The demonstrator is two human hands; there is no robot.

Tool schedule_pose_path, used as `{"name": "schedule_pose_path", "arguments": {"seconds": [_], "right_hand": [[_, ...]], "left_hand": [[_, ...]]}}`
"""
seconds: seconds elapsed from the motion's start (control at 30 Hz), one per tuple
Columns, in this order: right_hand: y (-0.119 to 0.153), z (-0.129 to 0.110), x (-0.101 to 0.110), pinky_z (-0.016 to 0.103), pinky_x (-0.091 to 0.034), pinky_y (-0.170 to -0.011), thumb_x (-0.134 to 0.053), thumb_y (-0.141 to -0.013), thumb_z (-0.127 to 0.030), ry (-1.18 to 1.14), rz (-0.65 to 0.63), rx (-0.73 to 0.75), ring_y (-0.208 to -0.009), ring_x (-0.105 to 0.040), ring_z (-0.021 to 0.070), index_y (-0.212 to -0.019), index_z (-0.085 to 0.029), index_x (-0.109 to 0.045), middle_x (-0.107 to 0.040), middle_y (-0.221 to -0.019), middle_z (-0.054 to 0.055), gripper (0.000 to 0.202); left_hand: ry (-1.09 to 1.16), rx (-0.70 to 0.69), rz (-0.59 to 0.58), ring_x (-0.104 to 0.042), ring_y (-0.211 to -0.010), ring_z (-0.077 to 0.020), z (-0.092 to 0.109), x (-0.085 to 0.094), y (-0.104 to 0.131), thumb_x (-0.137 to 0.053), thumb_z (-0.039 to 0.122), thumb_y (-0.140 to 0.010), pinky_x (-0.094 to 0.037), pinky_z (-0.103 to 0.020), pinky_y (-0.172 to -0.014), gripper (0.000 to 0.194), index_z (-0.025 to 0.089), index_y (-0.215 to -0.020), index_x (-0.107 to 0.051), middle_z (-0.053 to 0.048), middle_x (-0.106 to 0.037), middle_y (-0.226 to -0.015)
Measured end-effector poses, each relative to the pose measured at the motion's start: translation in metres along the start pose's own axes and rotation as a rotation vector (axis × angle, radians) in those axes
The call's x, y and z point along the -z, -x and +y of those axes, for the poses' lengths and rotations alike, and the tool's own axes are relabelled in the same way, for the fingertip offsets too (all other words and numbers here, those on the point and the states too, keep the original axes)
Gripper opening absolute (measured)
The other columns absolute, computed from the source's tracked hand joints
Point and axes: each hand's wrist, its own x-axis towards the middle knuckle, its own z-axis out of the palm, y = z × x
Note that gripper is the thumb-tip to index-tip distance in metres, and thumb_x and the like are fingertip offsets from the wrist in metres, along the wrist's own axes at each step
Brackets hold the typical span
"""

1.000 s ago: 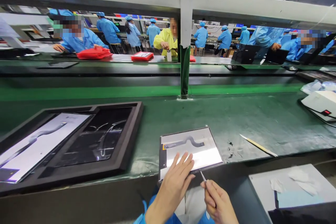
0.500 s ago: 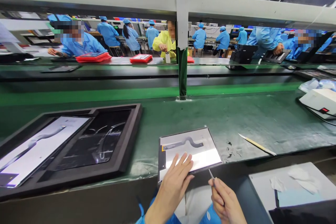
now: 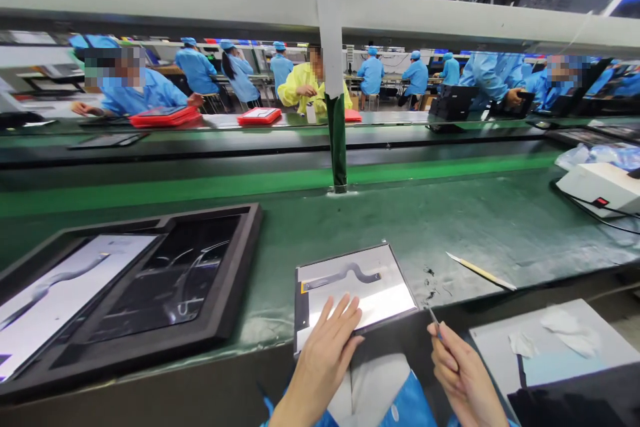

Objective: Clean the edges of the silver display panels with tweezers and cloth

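A display panel (image 3: 380,287) with a silvery back lies at the bench's front edge, a dark ribbon cable (image 3: 345,275) curving across it. My left hand (image 3: 330,340) rests flat on the panel's lower part, fingers stretched out. Just right of the panel, my right hand (image 3: 457,363) is closed around slim metal tweezers (image 3: 434,315), whose tip points up toward the bench edge. Small black scraps (image 3: 430,285) lie between the panel and a craft knife (image 3: 481,271) with a yellowish handle.
On the left stands a black foam tray (image 3: 250,233) with another panel (image 3: 75,287) and a dark glass sheet (image 3: 175,273). A white box (image 3: 600,187) with a cable is at far right. Below it, a pale board (image 3: 565,333) carries crumpled wipes. Co-workers sit across the line.
My right hand has moved right with the tweezers, away from the panel's lower edge toward the black scraps. My left hand stays on the panel. The view has shifted slightly.
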Motion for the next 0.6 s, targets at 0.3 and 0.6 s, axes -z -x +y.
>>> {"name": "schedule_pose_path", "arguments": {"seconds": [0.3,0.6], "right_hand": [[-0.004,-0.03,0.009,0.011,-0.011,-0.033,-0.093,-0.054,-0.052,-0.061,0.11,0.077,-0.037,-0.015,-0.003,-0.074,-0.014,-0.064,-0.034,-0.049,-0.013,0.052],[-0.013,-0.059,0.027,0.009,-0.017,-0.028,-0.094,-0.057,-0.045,-0.097,0.138,0.174,-0.034,-0.018,-0.0025,-0.079,-0.014,-0.066,-0.035,-0.049,-0.013,0.047]], "left_hand": [[-0.002,-0.002,-0.012,-0.057,-0.128,-0.0237,0.0,0.001,0.0,-0.048,0.02,-0.101,-0.046,-0.044,-0.111,0.035,0.016,-0.135,-0.053,-0.01,-0.067,-0.13],[-0.003,-0.006,-0.007,-0.06,-0.124,-0.025,-0.002,0.001,-0.001,-0.049,0.02,-0.101,-0.05,-0.045,-0.107,0.036,0.018,-0.137,-0.052,-0.009,-0.069,-0.127]]}}
